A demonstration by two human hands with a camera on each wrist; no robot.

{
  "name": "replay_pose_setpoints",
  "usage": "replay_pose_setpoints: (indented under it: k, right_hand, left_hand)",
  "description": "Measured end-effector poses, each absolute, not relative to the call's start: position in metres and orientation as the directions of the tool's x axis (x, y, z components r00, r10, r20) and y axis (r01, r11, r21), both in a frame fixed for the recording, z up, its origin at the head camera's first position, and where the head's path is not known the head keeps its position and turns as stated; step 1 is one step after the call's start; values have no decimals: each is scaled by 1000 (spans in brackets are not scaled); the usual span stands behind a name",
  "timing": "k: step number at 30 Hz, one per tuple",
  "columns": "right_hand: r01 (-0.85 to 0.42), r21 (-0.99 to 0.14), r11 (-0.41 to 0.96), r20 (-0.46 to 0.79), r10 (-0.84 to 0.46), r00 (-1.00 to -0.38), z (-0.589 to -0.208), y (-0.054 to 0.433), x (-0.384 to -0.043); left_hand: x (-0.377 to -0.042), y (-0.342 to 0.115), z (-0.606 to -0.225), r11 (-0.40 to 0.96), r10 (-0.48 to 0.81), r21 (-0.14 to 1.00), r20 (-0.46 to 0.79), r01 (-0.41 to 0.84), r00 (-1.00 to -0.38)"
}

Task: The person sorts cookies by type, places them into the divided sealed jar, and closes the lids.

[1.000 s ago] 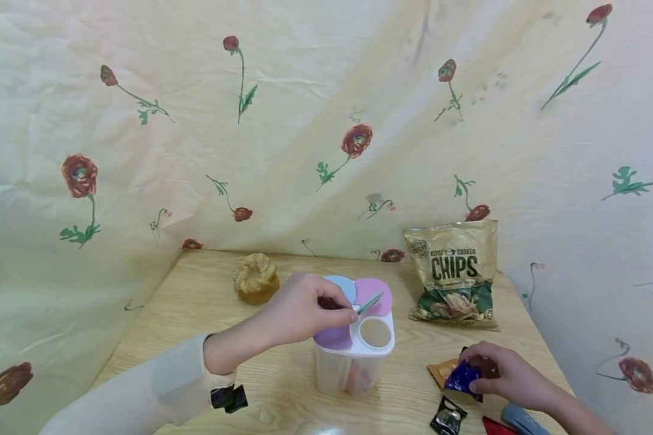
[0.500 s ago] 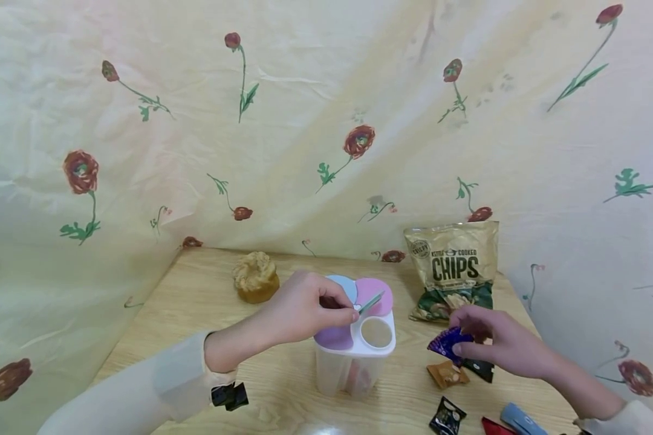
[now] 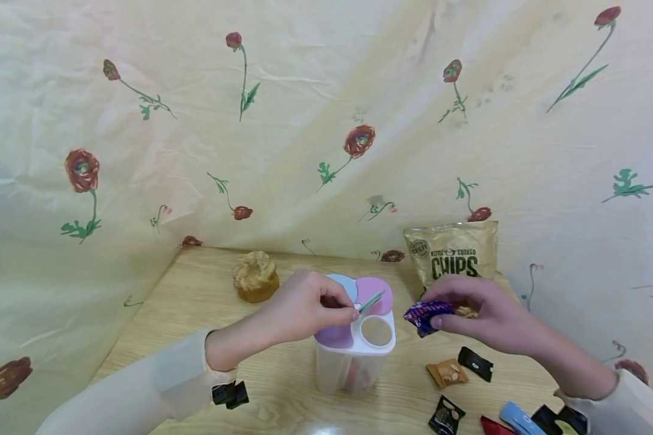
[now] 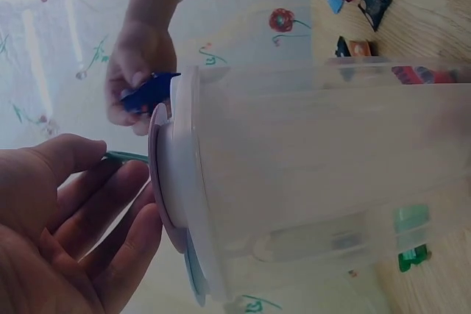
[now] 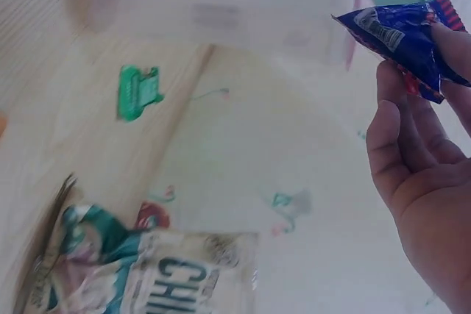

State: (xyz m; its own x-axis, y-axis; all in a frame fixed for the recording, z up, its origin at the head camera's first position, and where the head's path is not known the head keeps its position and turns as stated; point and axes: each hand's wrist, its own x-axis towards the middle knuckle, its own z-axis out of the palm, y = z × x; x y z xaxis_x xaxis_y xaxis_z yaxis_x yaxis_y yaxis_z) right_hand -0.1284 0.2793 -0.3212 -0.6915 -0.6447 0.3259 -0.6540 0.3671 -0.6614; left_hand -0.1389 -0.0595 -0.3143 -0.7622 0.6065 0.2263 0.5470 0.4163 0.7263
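Note:
A clear plastic container (image 3: 332,370) stands mid-table under a white top with blue (image 3: 344,285), pink (image 3: 378,291) and purple round lids. Its front right opening (image 3: 376,331) is uncovered, and something red shows inside. Beside this opening my left hand (image 3: 305,307) pinches a thin green lid (image 3: 372,302), raised on edge; the right wrist view shows its round face. To the right of the opening my right hand (image 3: 492,314) holds a blue-purple wrapped candy (image 3: 424,316) between thumb and fingers, above the table.
A gold chips bag (image 3: 451,251) stands behind my right hand. Wrapped candies in orange (image 3: 447,372), black (image 3: 476,364) and red (image 3: 495,426) lie front right, with a light blue piece (image 3: 520,418). A bun (image 3: 256,278) sits back left. A green packet (image 5: 138,93) lies behind the container.
My right hand has lifted the blue-purple candy off the candies at the right and carried it up and left, near the container's opening. The left hand stays in place with the green lid.

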Motion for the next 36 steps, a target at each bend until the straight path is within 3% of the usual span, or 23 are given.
replay_pose_setpoints:
  k: [7, 14, 29, 36]
  right_hand:
    - [-638, -662, 392, 331, -611, -719, -315, 262, -132]
    - [-674, -666, 319, 406, -604, -686, -319, 250, -138]
    - [-588, -703, 401, 344, -532, -774, -334, 232, -135]
    - [-690, -597, 408, 425, -569, -704, -332, 225, -136]
  left_hand:
    - [-140, -58, -316, 423, 609, 715, 230, 556, -759]
    - [-140, -58, -314, 429, 609, 712, 227, 556, -760]
    - [-138, -56, -312, 430, 606, 708, 233, 560, -761]
    - [-137, -57, -310, 434, 607, 707, 228, 558, -762]
